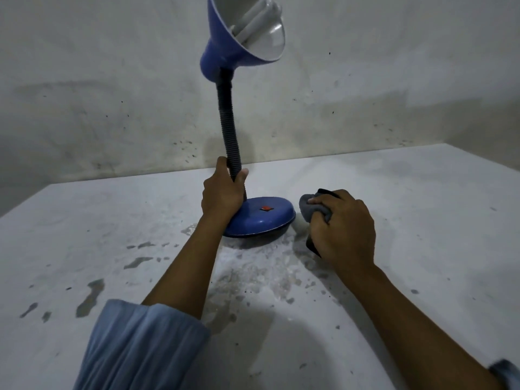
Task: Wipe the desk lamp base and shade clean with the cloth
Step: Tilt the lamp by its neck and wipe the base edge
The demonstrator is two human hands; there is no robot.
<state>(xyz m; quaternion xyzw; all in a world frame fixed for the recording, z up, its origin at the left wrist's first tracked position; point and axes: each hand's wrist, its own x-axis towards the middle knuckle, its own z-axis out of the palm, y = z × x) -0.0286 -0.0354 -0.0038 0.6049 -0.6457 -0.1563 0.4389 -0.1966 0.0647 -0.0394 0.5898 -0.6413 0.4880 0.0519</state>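
Observation:
A blue desk lamp stands on the white table. Its round base [266,219] carries a red switch and looks tilted, its right edge lifted. A black ribbed neck [228,130] rises to the blue shade [225,40], which faces up and to the right and shows a white bulb [254,16]. My left hand [222,192] grips the neck just above the base. My right hand [342,223] holds a bunched grey cloth [311,208] just to the right of the base, close to its rim; whether they touch is unclear.
The white table [422,206] is stained and scuffed, with grey patches in front of the lamp. A marked white wall [112,94] runs close behind the lamp. The table's far right corner [447,144] lies at the back right.

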